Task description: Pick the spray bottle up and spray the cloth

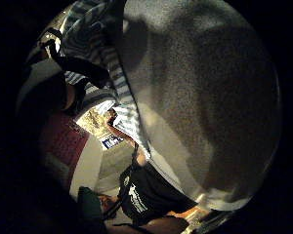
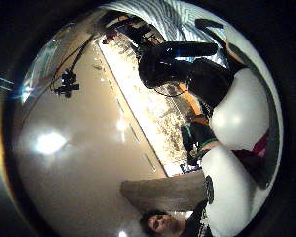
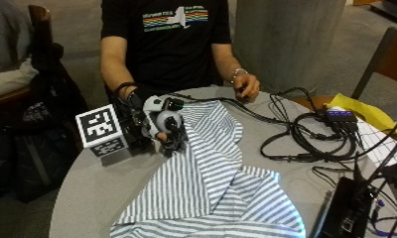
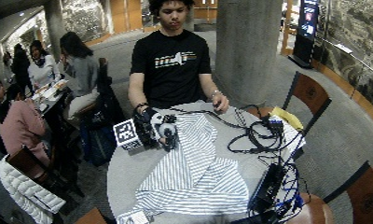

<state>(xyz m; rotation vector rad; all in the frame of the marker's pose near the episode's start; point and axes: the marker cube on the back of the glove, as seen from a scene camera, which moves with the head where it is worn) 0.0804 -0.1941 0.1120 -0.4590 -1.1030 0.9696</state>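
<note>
I see the round grey table (image 3: 86,188) under my gloved right hand (image 3: 156,126), which sits near the table's edge closest to the person. The striped cloth (image 3: 212,183) is the largest item on it: white with narrow blue-grey stripes, crumpled, running from just beside the hand away across the table to the far edge. In the little-finger palm view the cloth (image 1: 119,92) lies close beside the palm, with bare tabletop (image 1: 210,97) beyond it. The hand stands on its side at the cloth's edge; the fingers curl inward, touching or just over the cloth, but I cannot tell whether they grip anything. I cannot make out a spray bottle in any view. On the far side of the cloth from the hand lie black cables (image 3: 304,134) and a yellow sheet (image 3: 360,111). The bare left hand (image 3: 246,88) rests at the table's rim, holding a cable. The person's black shirt carries a striped print; its lettering is too small to read.
</note>
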